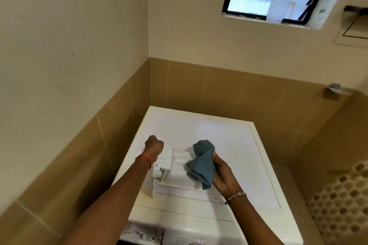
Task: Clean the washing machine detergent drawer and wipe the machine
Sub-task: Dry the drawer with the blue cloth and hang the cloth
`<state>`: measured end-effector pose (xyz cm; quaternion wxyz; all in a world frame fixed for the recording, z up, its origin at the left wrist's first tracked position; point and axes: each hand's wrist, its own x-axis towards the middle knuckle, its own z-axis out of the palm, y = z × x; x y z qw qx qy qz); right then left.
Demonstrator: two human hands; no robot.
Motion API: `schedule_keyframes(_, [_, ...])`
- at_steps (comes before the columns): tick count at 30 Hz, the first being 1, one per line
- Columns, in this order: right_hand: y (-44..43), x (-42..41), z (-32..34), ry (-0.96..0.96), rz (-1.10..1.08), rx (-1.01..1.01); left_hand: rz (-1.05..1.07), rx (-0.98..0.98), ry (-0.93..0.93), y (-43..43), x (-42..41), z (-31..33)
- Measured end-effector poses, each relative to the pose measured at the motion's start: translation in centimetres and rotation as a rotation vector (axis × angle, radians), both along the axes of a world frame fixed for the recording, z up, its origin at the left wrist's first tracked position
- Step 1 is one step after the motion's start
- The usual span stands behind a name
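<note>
Our left hand (154,146) clenches the far end of the detergent drawer (175,167), which lies near the left edge of the machine top (229,135). Our right hand (223,177) grasps the blue cloth (203,162) over it. Hard wiping could shove it off.

The left hand (154,146) grips the white detergent drawer (175,167) atop the washing machine (229,145); the right hand (223,177) holds a blue cloth (203,163) against it.

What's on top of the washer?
The detergent drawer rests on the washing machine lid. Left hand grips its end; right hand holds a blue cloth over it. The cloth hides part of the drawer's inside.
</note>
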<state>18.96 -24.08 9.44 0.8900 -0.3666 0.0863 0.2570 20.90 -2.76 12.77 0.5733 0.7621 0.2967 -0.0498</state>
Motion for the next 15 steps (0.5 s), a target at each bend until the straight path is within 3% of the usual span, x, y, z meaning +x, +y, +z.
schedule_keyframes(4, [-3.3,0.9,-1.0,0.024,-0.082,0.218,-0.013,-0.084,-0.008,0.6,0.5,-0.6])
schedule_keyframes(7, [-4.4,1.3,-0.5,-0.049,-0.172,0.240,-0.027,-0.162,-0.083,0.8,0.3,0.4])
schedule_keyframes(12, [-4.2,2.4,2.2,-0.075,-0.256,0.073,-0.101,-0.258,-0.214,1.6,-2.2,1.9])
schedule_keyframes(15, [-2.6,2.8,3.6,-0.104,-0.236,-0.173,-0.140,-0.291,-0.266,2.3,-4.1,1.5])
